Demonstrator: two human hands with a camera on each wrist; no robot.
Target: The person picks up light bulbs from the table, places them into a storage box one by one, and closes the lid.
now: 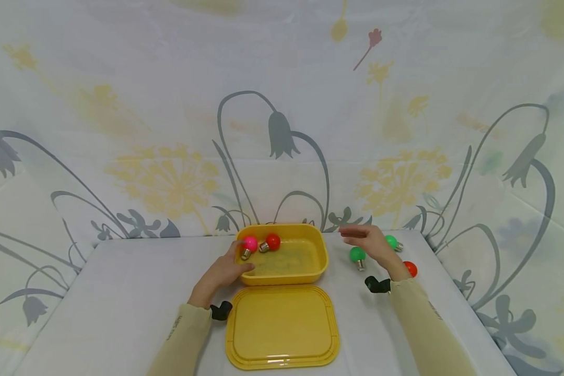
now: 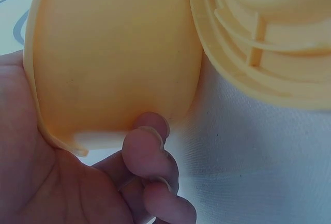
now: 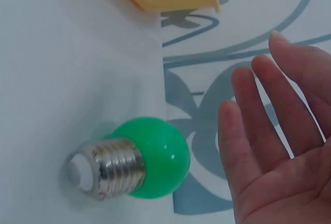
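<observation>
My left hand [image 1: 224, 269] grips the left end of a yellow plastic box [image 1: 293, 261], its thumb over the rim and its fingers along the outer wall. Inside the box lie a pink light bulb [image 1: 250, 243] and a red light bulb [image 1: 273, 241], both toward the back left. To the right of the box, my right hand [image 1: 372, 243] is raised above the table with loosely extended fingers, holding nothing. Close by that hand lies a green light bulb [image 3: 155, 157], its metal screw base facing the near side in the head view.
A yellow lid [image 1: 282, 326] lies directly in front of the box. Beyond the right wrist are a second green bulb [image 1: 391, 241] and another red bulb [image 1: 410, 269], partly hidden by the arm. A flower-patterned cloth [image 1: 178, 104] hangs behind the white table [image 1: 136, 292].
</observation>
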